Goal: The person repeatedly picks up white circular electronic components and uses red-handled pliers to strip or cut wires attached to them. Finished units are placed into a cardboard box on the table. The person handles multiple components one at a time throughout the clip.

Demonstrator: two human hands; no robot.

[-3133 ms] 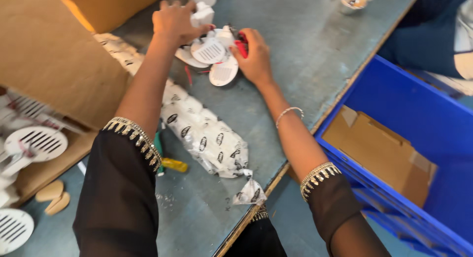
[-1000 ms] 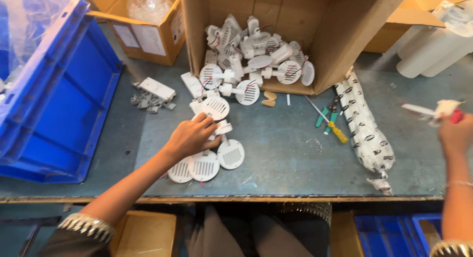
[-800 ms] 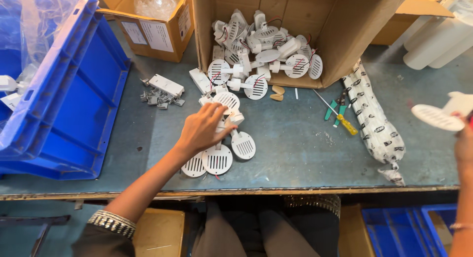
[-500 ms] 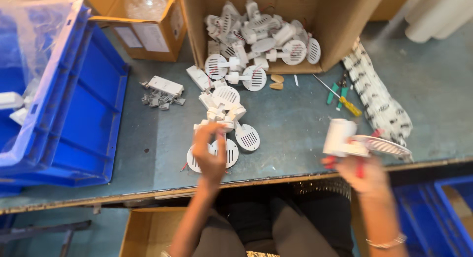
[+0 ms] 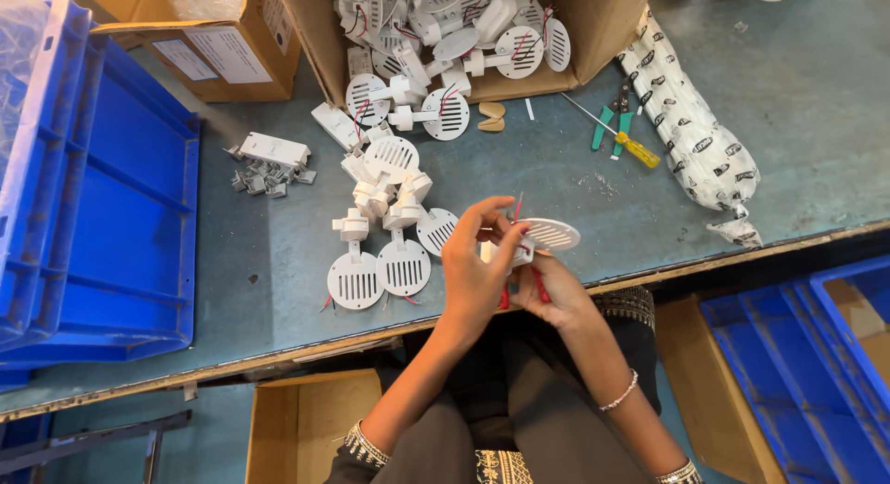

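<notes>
My left hand (image 5: 475,271) and my right hand (image 5: 554,294) meet over the table's front edge, both gripping one white plastic part with a round slotted disc (image 5: 549,234) and thin red wires hanging from it. My left fingers pinch its body from the left. My right hand cups it from below. Just left of my hands, a small pile of the same white slotted parts (image 5: 387,234) lies on the grey table (image 5: 278,261). More of them fill a cardboard box lying on its side (image 5: 612,20) at the back.
A blue crate (image 5: 120,224) stands at the left. Small grey clips and a white block (image 5: 269,161) lie near it. A yellow-handled screwdriver (image 5: 623,139), green-handled cutters (image 5: 612,127) and a printed plastic sleeve (image 5: 691,136) lie at the right. Blue bins (image 5: 816,354) and cardboard boxes sit below the table.
My right hand has brought its white part in from the far right to the middle. My left hand has left the pile on the table and joined it on that part.
</notes>
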